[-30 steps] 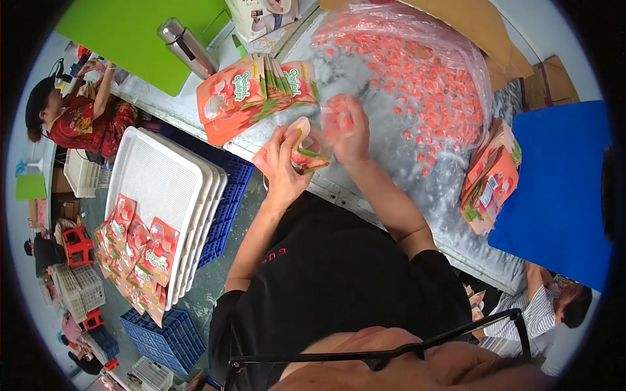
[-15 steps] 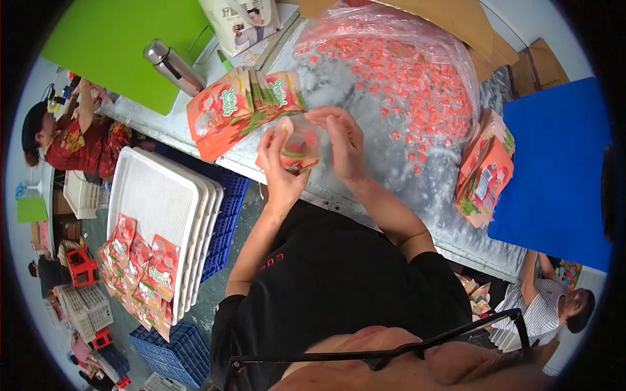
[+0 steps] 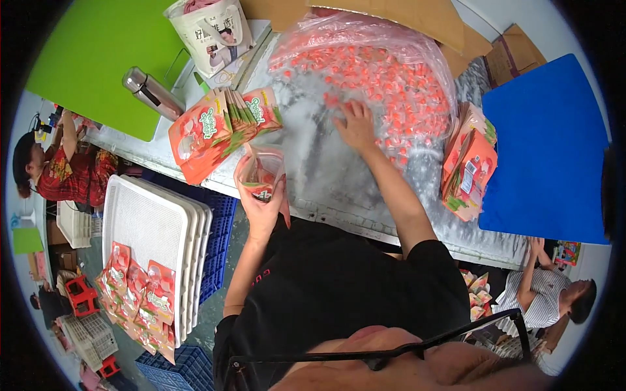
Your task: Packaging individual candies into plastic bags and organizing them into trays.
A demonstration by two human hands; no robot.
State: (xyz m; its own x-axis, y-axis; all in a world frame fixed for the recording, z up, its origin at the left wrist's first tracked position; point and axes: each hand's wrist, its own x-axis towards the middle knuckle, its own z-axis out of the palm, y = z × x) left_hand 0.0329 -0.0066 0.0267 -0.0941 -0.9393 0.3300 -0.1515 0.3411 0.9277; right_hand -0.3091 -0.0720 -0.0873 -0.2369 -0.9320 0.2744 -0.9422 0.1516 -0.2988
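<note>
My left hand (image 3: 263, 212) is closed round a red plastic pouch (image 3: 259, 171) at the table's near edge. The pouch's mouth gapes open at the top, and red pieces show inside. My right hand (image 3: 357, 127) reaches over the tabletop with fingers apart, palm down, at the left edge of a spread of small clear-wrapped red candies (image 3: 407, 107). A few blurred red candies (image 3: 330, 100) lie just beyond its fingertips. Left of the pouch fans a stack of flat red pouches (image 3: 225, 124).
Clear plastic sheeting (image 3: 427, 49) surrounds the candies' far side. More pouches (image 3: 469, 166) stand against a blue board (image 3: 548, 150). A steel flask (image 3: 153, 93) and a tote bag (image 3: 212, 39) stand at far left. Stacked white trays (image 3: 153, 208) hold filled pouches. Two co-workers sit at either side.
My right hand has moved away from the pouch, out to the candies. My left hand has lowered the pouch slightly leftward, and its mouth is now wide open. The whole view has shifted a little.
</note>
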